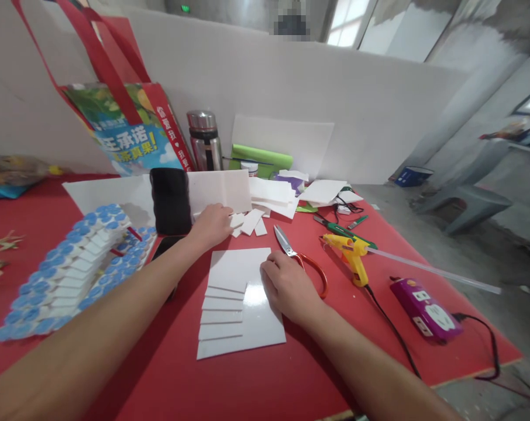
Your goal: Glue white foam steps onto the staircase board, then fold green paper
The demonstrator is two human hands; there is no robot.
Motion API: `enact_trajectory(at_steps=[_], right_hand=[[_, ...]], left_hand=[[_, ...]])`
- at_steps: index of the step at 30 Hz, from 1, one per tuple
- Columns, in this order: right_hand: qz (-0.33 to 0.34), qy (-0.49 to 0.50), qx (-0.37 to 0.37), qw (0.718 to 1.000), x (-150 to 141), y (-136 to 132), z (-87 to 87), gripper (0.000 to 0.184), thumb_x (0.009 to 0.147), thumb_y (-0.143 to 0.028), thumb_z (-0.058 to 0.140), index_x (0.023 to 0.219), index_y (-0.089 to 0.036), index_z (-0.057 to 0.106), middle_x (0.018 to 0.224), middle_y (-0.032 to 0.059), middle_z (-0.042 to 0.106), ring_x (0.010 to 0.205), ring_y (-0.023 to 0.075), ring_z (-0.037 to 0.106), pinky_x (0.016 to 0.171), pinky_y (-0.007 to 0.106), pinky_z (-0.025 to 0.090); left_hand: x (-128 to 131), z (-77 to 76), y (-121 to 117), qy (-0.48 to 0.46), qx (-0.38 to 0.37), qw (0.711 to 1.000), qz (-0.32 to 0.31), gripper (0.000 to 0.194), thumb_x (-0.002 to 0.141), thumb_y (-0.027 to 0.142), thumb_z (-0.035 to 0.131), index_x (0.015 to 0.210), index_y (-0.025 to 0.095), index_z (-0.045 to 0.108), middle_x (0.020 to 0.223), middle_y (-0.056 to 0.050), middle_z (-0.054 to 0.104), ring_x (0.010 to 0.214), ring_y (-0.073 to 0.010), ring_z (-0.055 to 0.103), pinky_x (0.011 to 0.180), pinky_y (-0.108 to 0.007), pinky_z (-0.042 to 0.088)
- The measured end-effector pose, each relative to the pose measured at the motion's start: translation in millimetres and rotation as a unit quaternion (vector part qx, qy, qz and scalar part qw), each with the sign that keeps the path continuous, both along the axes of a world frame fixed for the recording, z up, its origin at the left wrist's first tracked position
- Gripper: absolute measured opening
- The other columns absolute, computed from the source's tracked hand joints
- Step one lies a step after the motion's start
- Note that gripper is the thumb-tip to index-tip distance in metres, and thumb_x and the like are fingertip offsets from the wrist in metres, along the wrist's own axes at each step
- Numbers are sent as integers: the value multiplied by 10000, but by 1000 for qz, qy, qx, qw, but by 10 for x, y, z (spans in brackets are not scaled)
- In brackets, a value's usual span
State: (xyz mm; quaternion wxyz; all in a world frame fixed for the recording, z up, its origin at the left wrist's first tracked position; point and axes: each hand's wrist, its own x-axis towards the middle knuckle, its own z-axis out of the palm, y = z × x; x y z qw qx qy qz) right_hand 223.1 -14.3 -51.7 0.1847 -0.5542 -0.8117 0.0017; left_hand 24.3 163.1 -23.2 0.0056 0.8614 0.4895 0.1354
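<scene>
Beyond the board (258, 321), the left hand (212, 224) is at the strips (251, 222); its grip I cannot tell. The right hand (288, 285), loosely curled, empty, rests on the board's right edge; slipping outward, it could knock the scissors (286, 244).

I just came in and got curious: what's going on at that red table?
A person has both bare hands over the red table. The left hand is at a small pile of white pieces; I can't tell if it grips one. The right hand rests at the edge of a white board, which has white strips in a row on it. Scissors and a yellow glue gun lie nearby.
</scene>
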Motion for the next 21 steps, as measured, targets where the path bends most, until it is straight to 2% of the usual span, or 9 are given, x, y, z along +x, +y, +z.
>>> enact_trajectory(at_steps=[5,7,9,12,15,17,19,21], right_hand=[[11,32,-3,999,13,8,-1,232,1005,-116,501,890,-150,700,991,125,659,792,210,580,701,340,423],[24,89,7,996,38,10,13,245,1022,-145,485,942,-151,717,1012,136,676,839,222,614,744,352,470],[24,185,22,982,66,13,52,239,1042,-208,491,1043,-160,724,1072,142,694,896,225,643,795,362,511],[1,373,-8,928,82,24,140,251,1024,-374,587,1144,-197,717,1037,99,730,834,192,656,758,341,542],[23,546,-122,828,38,39,201,330,950,-499,683,1109,-213,725,904,51,750,678,149,617,660,312,529],[36,616,-172,768,-6,45,210,326,915,-516,725,1010,-204,731,857,44,750,619,127,579,613,293,499],[33,641,-181,745,-31,43,211,313,894,-505,757,925,-195,729,798,32,732,581,111,538,564,273,453],[32,631,-171,756,-23,30,223,301,894,-492,763,895,-193,733,745,15,699,567,106,516,545,264,433]], left_hand=[[-143,109,-164,-45,30,998,14,394,809,304,684,1140,98,739,1082,-187,704,1097,-365,651,1038,-500,494],[-226,182,-340,-87,35,996,7,382,824,320,678,1153,131,719,1090,-140,686,1077,-309,653,1019,-450,515],[-292,255,-568,-219,7,975,-30,381,836,361,692,1158,159,700,1087,-94,661,922,-235,657,869,-374,562],[-319,345,-930,-286,-26,953,-99,324,880,347,678,1169,203,694,1085,-50,642,813,-174,618,783,-328,546],[-259,391,-1202,-282,-37,949,-137,324,893,289,677,1209,224,700,1121,-54,656,913,-194,643,829,-335,538],[-201,398,-1311,-289,-59,942,-157,337,907,266,662,1241,240,700,1177,-71,666,1053,-226,657,896,-351,541],[-159,399,-1370,-310,-93,931,-167,332,910,279,676,1240,256,711,1213,-83,674,1104,-239,659,897,-355,551],[-148,406,-1393,-347,-160,910,-162,317,905,347,714,1208,253,729,1209,-88,695,1017,-226,679,827,-340,565]])
